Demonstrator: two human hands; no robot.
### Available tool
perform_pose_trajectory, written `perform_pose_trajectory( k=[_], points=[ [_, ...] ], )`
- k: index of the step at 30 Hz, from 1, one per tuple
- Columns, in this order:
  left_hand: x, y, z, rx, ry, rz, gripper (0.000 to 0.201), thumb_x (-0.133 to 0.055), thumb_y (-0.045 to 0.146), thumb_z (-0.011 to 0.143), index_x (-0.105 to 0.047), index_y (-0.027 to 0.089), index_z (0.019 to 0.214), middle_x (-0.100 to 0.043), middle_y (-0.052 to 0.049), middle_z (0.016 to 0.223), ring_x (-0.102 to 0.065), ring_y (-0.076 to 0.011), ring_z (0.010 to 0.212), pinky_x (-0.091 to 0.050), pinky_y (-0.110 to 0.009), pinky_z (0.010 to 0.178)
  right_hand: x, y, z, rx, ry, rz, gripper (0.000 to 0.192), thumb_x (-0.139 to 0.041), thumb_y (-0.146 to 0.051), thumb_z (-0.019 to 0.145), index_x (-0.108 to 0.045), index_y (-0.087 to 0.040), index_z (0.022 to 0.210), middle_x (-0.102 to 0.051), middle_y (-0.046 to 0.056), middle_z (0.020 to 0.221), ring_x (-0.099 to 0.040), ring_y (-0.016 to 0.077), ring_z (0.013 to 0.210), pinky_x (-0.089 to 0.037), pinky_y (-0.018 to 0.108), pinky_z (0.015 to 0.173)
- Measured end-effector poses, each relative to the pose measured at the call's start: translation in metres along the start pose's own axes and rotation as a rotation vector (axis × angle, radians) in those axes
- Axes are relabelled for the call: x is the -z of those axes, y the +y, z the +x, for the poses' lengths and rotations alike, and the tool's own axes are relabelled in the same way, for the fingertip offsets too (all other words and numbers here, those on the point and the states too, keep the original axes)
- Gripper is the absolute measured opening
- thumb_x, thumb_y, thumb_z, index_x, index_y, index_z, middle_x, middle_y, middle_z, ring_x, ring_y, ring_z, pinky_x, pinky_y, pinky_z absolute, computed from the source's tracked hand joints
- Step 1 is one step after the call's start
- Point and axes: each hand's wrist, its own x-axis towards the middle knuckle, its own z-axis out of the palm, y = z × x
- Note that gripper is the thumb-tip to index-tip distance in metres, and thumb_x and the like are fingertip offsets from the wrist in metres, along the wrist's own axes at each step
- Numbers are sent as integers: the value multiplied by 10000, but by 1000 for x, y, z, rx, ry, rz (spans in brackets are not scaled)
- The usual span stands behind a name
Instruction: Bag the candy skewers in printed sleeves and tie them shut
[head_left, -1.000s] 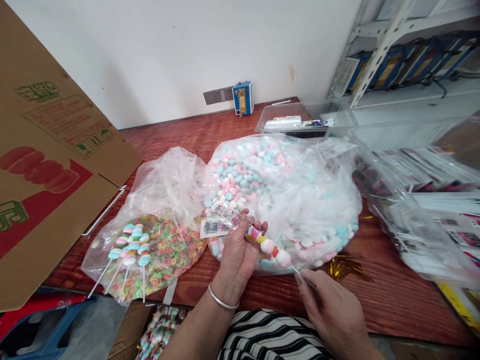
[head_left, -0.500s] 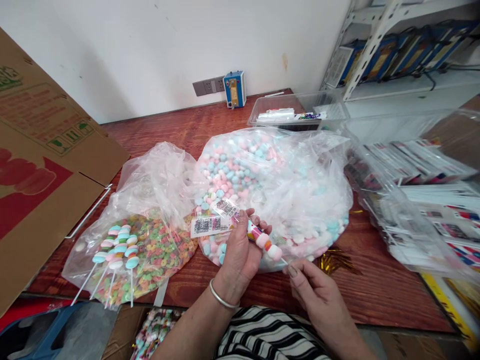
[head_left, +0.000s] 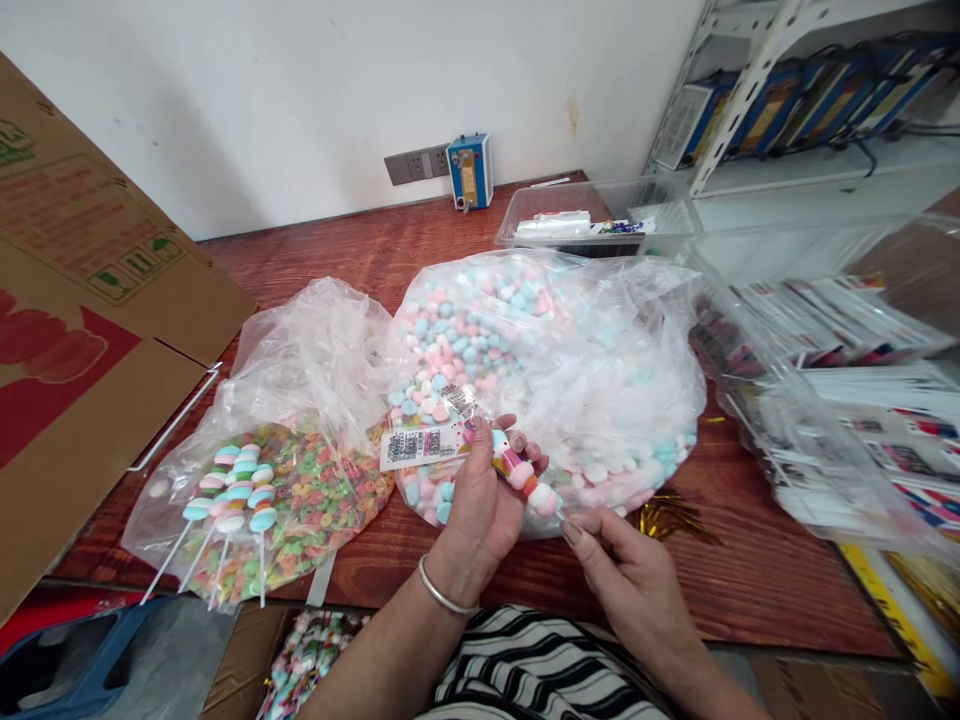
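Observation:
My left hand (head_left: 484,495) holds a small clear wrapper with barcode labels (head_left: 424,443) over the near edge of the table. A candy skewer (head_left: 525,480) of pink, white and blue pieces goes into that wrapper. My right hand (head_left: 626,580) pinches the skewer's thin stick at its lower end. Behind my hands lies a big clear bag of pink, blue and white candies (head_left: 570,370). To the left, several finished skewers (head_left: 236,495) rest on a clear bag of small coloured ring candies (head_left: 315,500).
A flattened cardboard box (head_left: 82,330) leans at the left. A clear plastic tub (head_left: 600,220) stands at the back. Bags of printed packets (head_left: 840,400) fill the right side. Gold ties (head_left: 664,518) lie on the wooden table (head_left: 360,260). Metal shelving (head_left: 787,80) rises at far right.
My right hand has pushed the skewer further up into the wrapper in my left hand, and both hands sit closer together. The view shifted slightly.

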Motion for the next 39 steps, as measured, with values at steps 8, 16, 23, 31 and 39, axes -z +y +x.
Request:
perform_pose_trajectory(
  k=[8,16,23,31,39],
  points=[
    [-2,-3,-2,27,-167,-50,275,-639,431,850,-589,161,856,-489,23,684,-520,-117,632,-517,-312,719,-11,-8,4,-557,-183,834,347,-605,-507,871,-546,-190,741,-252,-159,383,-134,20,282,-345,190,382],
    [2,1,1,-38,-122,63,356,-704,449,794,-637,157,985,-668,-90,1007,-658,-207,926,-516,-353,865,-9,-4,7,-38,45,13,324,-501,-427,941,-582,-186,739,-441,-45,571,-395,106,517,-328,209,465],
    [-6,26,12,-176,-157,-37,315,-726,271,805,-630,189,1094,-555,61,694,-559,-54,593,-518,-232,733,-5,-8,4,167,45,-267,265,-446,-299,980,-593,-196,785,-564,-24,633,-530,123,573,-411,216,546],
    [-17,-9,0,-71,-92,-16,299,-707,375,817,-602,165,1001,-435,74,630,-434,-45,507,-489,-233,635,-10,-8,12,704,286,-864,77,-552,-139,928,-625,-149,950,-699,55,685,-613,159,567,-418,300,586],
    [-13,-5,5,-73,-118,5,321,-645,450,847,-600,160,977,-448,62,608,-473,-76,536,-492,-252,649,-9,-5,12,496,189,-509,114,-522,-195,939,-625,-173,894,-673,44,682,-611,158,581,-431,265,543]
  ],
)
